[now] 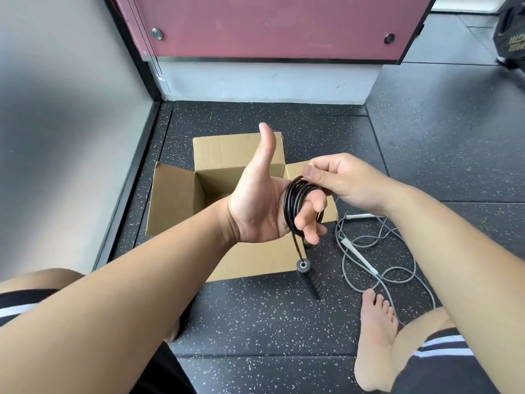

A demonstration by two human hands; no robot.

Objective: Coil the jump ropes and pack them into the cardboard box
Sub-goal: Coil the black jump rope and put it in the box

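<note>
A black jump rope is wound in several loops around the fingers of my left hand, palm up and thumb raised, above the open cardboard box. One black handle dangles from the coil on a short length of cord. My right hand pinches the top of the coil between thumb and fingers. A grey jump rope with white handles lies loose on the floor to the right of the box. What I can see of the box's inside holds nothing.
I sit on a dark speckled rubber floor, with my bare right foot on the grey rope's end. A grey wall stands at the left and a maroon panel behind the box. A black weight plate sits far right.
</note>
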